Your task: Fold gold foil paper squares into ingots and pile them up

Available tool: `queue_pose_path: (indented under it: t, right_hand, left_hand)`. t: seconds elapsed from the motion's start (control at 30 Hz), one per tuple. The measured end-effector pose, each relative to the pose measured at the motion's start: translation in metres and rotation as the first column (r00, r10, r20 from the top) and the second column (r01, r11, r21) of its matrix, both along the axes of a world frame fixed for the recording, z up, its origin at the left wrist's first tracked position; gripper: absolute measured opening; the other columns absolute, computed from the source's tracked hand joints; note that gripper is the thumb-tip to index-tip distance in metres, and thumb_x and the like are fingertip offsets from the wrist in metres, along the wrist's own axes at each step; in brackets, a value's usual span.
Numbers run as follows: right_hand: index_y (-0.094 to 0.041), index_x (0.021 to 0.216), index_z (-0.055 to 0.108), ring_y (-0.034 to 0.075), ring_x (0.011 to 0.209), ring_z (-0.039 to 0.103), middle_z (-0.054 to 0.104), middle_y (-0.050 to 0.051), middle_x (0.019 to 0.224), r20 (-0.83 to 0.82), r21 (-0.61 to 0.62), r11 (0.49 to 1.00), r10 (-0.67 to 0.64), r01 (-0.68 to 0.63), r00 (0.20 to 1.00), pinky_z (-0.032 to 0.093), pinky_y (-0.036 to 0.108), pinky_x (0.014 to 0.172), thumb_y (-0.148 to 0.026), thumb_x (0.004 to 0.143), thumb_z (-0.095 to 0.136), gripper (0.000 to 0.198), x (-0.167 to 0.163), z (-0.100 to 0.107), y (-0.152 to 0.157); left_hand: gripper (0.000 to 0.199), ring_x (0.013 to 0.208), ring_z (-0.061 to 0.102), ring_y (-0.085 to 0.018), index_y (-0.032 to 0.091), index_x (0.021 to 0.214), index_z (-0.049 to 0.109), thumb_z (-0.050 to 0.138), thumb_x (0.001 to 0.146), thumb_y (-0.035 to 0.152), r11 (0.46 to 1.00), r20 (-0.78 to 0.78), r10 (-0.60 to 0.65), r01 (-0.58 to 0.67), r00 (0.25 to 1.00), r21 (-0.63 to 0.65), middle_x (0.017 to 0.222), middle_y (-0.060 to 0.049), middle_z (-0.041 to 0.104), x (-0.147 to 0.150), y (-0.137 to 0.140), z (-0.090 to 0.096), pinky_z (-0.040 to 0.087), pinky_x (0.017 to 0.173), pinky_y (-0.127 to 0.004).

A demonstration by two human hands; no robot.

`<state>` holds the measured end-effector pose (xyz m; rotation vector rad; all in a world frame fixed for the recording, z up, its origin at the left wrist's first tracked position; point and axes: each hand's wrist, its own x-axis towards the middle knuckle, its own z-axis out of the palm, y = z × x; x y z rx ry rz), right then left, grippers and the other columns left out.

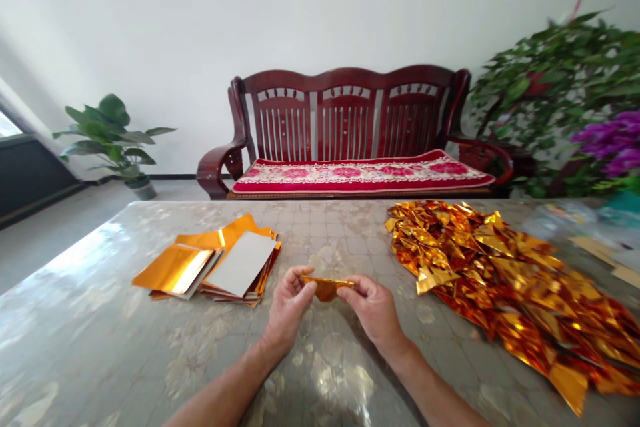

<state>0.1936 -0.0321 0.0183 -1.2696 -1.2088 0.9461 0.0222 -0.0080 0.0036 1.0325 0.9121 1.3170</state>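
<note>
A small folded piece of gold foil paper [327, 288] is stretched between my two hands above the table, its upper edge a straight crease. My left hand [293, 303] pinches its left end between thumb and fingers. At the right end, my right hand [373, 307] grips it the same way. Left of my hands lies a loose stack of flat gold foil sheets [175, 268], with one sheet [240, 263] showing its pale grey back on top. To the right spreads a large heap of folded gold foil pieces [480, 267].
The table [200, 360] has a glossy, patterned cover. Clear plastic bags [560, 219] and tan card strips [600, 252] lie at its far right. Beyond stand a dark red wooden bench [345, 113], a potted plant [115, 137] and leafy plants with purple flowers [613, 140].
</note>
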Motion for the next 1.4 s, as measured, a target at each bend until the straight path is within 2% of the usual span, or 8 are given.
queue_pose_path:
  t: [0.17, 0.33, 0.73, 0.9, 1.03, 1.23, 1.33, 1.4]
  right_hand:
    - [-0.019, 0.088, 0.073, 0.019, 0.066, 0.068, 0.074, 0.003, 0.076, 0.052, 0.032, 0.999, -0.001, 0.000, 0.999, 0.052, 0.027, 0.063, -0.040, 0.077, 0.067, 0.025, 0.002, -0.002, -0.002]
    - [-0.022, 0.098, 0.073, 0.019, 0.073, 0.069, 0.075, 0.004, 0.083, 0.293, 0.121, 0.993, -0.023, -0.013, 0.956, 0.051, 0.027, 0.068, -0.041, 0.088, 0.058, 0.026, 0.009, -0.004, -0.002]
    - [-0.022, 0.080, 0.065, 0.015, 0.068, 0.064, 0.069, 0.001, 0.072, 0.665, 0.149, 0.973, 0.033, -0.175, 0.746, 0.039, 0.024, 0.064, -0.039, 0.100, 0.042, 0.036, 0.024, -0.001, 0.000]
    - [-0.021, 0.074, 0.062, 0.013, 0.063, 0.062, 0.068, 0.000, 0.067, 0.654, 0.096, 0.972, 0.101, -0.215, 0.749, 0.037, 0.023, 0.061, -0.042, 0.101, 0.038, 0.042, 0.029, 0.001, 0.000]
    - [-0.021, 0.068, 0.059, 0.011, 0.056, 0.060, 0.066, -0.001, 0.060, 0.593, 0.066, 0.969, 0.153, -0.237, 0.790, 0.036, 0.022, 0.057, -0.042, 0.100, 0.039, 0.043, 0.030, 0.002, -0.001]
    - [-0.021, 0.062, 0.059, 0.012, 0.051, 0.058, 0.063, -0.001, 0.052, 0.565, 0.059, 0.976, 0.140, -0.208, 0.813, 0.038, 0.022, 0.056, -0.044, 0.097, 0.043, 0.045, 0.026, 0.007, -0.002]
    - [-0.022, 0.062, 0.060, 0.013, 0.052, 0.058, 0.064, -0.001, 0.053, 0.553, 0.037, 0.984, 0.125, -0.174, 0.824, 0.038, 0.023, 0.055, -0.046, 0.096, 0.045, 0.044, 0.024, 0.006, -0.003]
    - [-0.021, 0.063, 0.060, 0.013, 0.052, 0.059, 0.064, 0.000, 0.054, 0.446, -0.004, 0.987, 0.143, -0.158, 0.883, 0.039, 0.023, 0.053, -0.051, 0.096, 0.044, 0.047, 0.024, 0.003, -0.002]
  left_hand:
    - [0.031, 0.058, 0.048, -0.007, 0.015, 0.089, 0.069, 0.076, 0.076, 0.043, 0.998, -0.023, -0.058, 0.058, 0.998, -0.025, 0.067, 0.003, 0.060, -0.002, 0.002, -0.009, 0.038, 0.058, -0.019]
    - [0.031, 0.058, 0.050, -0.007, 0.016, 0.084, 0.067, 0.078, 0.075, 0.043, 0.996, 0.038, -0.070, 0.072, 0.997, -0.058, 0.064, 0.003, 0.060, 0.000, 0.001, -0.006, 0.040, 0.059, -0.018]
    - [0.032, 0.058, 0.050, -0.006, 0.016, 0.084, 0.066, 0.079, 0.075, 0.044, 0.992, 0.049, -0.104, 0.108, 0.993, -0.073, 0.067, 0.004, 0.060, -0.002, 0.000, -0.003, 0.040, 0.058, -0.017]
    - [0.049, 0.058, 0.050, -0.007, 0.016, 0.111, 0.069, 0.079, 0.074, 0.047, 0.959, 0.049, -0.254, 0.258, 0.966, -0.113, 0.073, 0.002, 0.061, -0.006, -0.001, 0.006, 0.043, 0.058, -0.019]
    - [0.046, 0.057, 0.050, -0.008, 0.013, 0.104, 0.072, 0.078, 0.074, 0.048, 0.919, -0.010, -0.372, 0.367, 0.928, -0.146, 0.076, -0.002, 0.065, -0.010, 0.001, 0.004, 0.041, 0.057, -0.020]
    - [0.037, 0.057, 0.043, -0.009, 0.015, 0.061, 0.062, 0.071, 0.079, 0.046, 0.983, -0.269, -0.182, 0.183, 0.946, -0.021, 0.057, 0.003, 0.052, -0.007, -0.001, 0.003, 0.033, 0.056, -0.020]
    - [0.037, 0.052, 0.039, -0.009, 0.015, 0.061, 0.061, 0.069, 0.079, 0.047, 0.994, -0.320, -0.111, 0.112, 0.941, -0.018, 0.053, 0.004, 0.049, -0.004, -0.003, 0.005, 0.030, 0.053, -0.021]
    - [0.038, 0.050, 0.037, -0.008, 0.015, 0.062, 0.062, 0.069, 0.078, 0.049, 0.995, -0.325, -0.102, 0.095, 0.940, -0.038, 0.051, 0.005, 0.048, -0.003, -0.003, 0.005, 0.028, 0.051, -0.021]
